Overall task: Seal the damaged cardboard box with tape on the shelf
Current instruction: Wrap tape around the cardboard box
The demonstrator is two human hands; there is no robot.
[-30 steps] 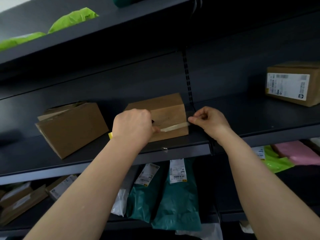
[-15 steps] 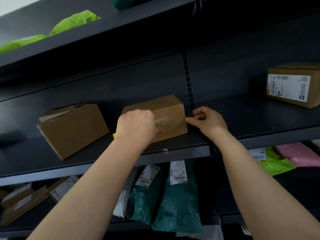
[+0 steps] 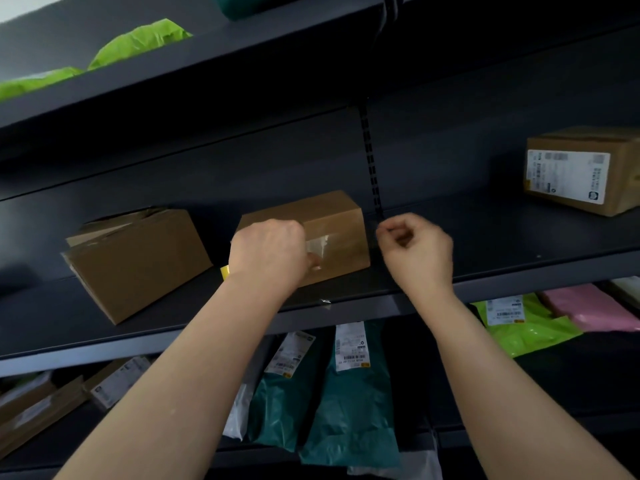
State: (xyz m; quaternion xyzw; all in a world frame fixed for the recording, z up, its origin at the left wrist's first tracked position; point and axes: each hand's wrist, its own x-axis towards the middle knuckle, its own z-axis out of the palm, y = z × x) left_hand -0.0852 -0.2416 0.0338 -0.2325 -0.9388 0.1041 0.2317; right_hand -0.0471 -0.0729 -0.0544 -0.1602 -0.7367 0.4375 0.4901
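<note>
Moved off the small brown cardboard box (image 3: pixel 341 216), the right hand (image 3: pixel 417 251) now hangs curled, empty, just beside it. The closed box stands on the dark metal shelf (image 3: pixel 491 247). The left hand (image 3: pixel 268 252) presses clear tape (image 3: pixel 318 244) on its front; what its curled fingers hold is hidden.

One wide-angle camera, worn on the person's head, faces forward at the middle shelf (image 3: pixel 502 247) from close by, seeing its top surface from slightly above. The left forearm (image 3: pixel 194 375) and right forearm (image 3: pixel 502 382) enter from the bottom edge and reach toward the frame's middle.
</note>
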